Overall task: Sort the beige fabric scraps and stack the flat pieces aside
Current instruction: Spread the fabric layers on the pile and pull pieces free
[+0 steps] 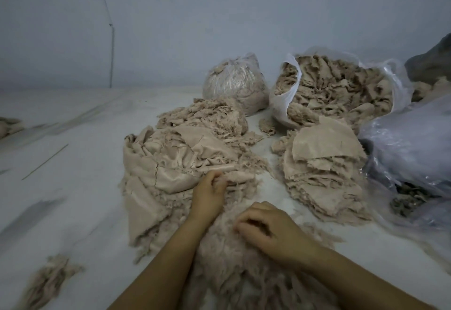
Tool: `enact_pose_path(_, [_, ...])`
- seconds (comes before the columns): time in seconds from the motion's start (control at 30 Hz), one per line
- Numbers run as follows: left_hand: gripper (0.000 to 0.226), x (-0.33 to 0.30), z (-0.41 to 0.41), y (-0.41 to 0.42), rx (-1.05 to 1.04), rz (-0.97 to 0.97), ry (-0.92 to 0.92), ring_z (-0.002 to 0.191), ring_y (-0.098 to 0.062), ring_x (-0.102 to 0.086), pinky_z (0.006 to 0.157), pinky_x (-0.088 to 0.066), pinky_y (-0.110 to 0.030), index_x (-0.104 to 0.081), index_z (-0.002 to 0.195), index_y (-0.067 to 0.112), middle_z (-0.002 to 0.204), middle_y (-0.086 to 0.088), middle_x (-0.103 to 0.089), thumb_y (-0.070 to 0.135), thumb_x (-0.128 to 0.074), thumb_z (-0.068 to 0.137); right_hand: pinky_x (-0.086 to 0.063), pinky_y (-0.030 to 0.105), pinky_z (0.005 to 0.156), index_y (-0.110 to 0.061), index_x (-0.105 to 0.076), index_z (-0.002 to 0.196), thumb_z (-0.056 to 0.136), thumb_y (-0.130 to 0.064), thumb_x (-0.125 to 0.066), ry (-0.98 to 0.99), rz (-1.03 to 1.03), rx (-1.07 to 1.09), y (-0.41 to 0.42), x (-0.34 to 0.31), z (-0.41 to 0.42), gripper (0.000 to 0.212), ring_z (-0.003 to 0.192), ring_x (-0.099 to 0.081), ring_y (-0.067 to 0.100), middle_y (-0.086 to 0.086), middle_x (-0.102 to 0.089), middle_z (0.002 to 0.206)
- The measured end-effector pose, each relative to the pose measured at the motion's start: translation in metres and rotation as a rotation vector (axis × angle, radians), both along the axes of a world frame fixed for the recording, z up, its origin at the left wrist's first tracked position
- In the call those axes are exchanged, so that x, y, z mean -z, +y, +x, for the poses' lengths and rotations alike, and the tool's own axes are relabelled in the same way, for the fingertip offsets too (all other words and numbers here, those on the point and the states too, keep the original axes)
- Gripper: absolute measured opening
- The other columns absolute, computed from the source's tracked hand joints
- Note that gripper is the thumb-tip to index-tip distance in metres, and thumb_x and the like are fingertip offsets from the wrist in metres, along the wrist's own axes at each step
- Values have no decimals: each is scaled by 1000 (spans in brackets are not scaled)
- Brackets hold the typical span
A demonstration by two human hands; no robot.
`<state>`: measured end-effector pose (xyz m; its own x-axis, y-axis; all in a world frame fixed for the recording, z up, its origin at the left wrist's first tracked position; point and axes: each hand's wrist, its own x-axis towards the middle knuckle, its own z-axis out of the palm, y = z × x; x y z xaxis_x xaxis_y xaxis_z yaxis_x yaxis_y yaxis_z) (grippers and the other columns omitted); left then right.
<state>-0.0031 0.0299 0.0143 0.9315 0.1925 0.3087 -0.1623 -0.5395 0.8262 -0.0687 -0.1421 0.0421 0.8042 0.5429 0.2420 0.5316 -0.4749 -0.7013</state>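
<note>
A big heap of crumpled beige fabric pieces [170, 160] lies in the middle of the white surface. Frayed beige scraps [234, 268] spread from it toward me. My left hand [207, 197] reaches into the heap's near edge, its fingers curled round a bit of frayed fabric. Over the fluffy scraps in front of me, my right hand [266, 229] has its fingers curled down, pinching at the fibres. To the right sits a stack of flat beige pieces [324, 170].
An open white plastic bag [285, 104] full of beige scraps and a tied clear bag [234, 82] stand at the back. A large clear plastic bag [410, 148] lies at the right. A small scrap tuft [48, 280] lies at the near left.
</note>
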Motion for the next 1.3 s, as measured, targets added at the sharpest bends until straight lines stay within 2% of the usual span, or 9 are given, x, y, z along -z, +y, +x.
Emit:
enact_pose_path(0.07, [14,-10,-10,4,95,-164,5,87,-1,-58,72,-44,-8,-59,98,24,96,7,-63,13,-60,91,-32,21,86,-30,-65,93,71,-70,-58,-11,-258,-50,10,8,-7,46,96,-37,1,-16,-46,93])
enact_pose_path(0.13, [12,-22,-25,11,202,-124,-79,92,-5,-60,79,-45,-9,-64,93,20,98,2,-65,9,-63,89,-29,24,86,-27,-65,93,80,-58,-62,-42,-384,-77,15,19,-13,34,98,-37,10,-11,-42,95])
enact_pose_path(0.2, [9,-35,-43,20,361,-10,-109,86,-2,-61,77,-44,-10,-69,86,21,91,4,-68,13,-64,88,-32,20,80,-24,-63,83,88,-36,-65,-18,-126,-4,13,19,-14,13,90,-45,9,-9,-49,88])
enact_pose_path(0.33, [20,-51,-68,44,623,241,196,65,2,-53,62,-39,-14,-67,73,18,67,12,-57,33,-68,84,-38,13,59,-30,-57,65,90,-12,-63,177,340,218,-2,-3,-5,31,59,-50,-2,-13,-57,63])
enact_pose_path(0.6, [19,-69,-77,55,556,-140,293,47,-2,-40,49,-33,-14,-67,62,16,51,9,-48,29,-67,76,-49,28,56,-5,-61,88,87,-28,-64,695,784,191,3,-24,-1,23,65,-62,24,7,-68,72])
enact_pose_path(0.73, [27,-63,-70,41,416,-289,165,59,-15,-47,58,-40,-24,-60,75,-4,64,-5,-51,20,-61,87,-51,25,53,-12,-67,81,84,-8,-71,565,643,206,17,-23,0,7,63,-67,17,8,-72,76])
enact_pose_path(0.87, [15,-60,-64,33,390,-662,247,48,-14,-55,43,-47,-22,-57,78,9,58,-6,-57,16,-53,91,-58,40,72,-11,-68,92,83,-13,-72,557,729,293,23,-22,9,9,82,-71,28,14,-73,93])
enact_pose_path(0.97, [21,-65,-50,21,354,-816,296,40,-15,-51,36,-41,-22,-53,78,9,57,-7,-54,16,-45,97,-57,28,63,-15,-73,85,76,-13,-75,639,784,235,25,-25,13,9,79,-73,22,9,-75,91])
enact_pose_path(1.3, [24,-70,-10,5,229,-643,288,32,-4,-30,32,-25,-14,-57,73,11,41,7,-40,18,-53,95,-54,37,62,-6,-69,75,87,-22,-68,514,716,391,15,-34,16,20,65,-65,27,19,-70,73])
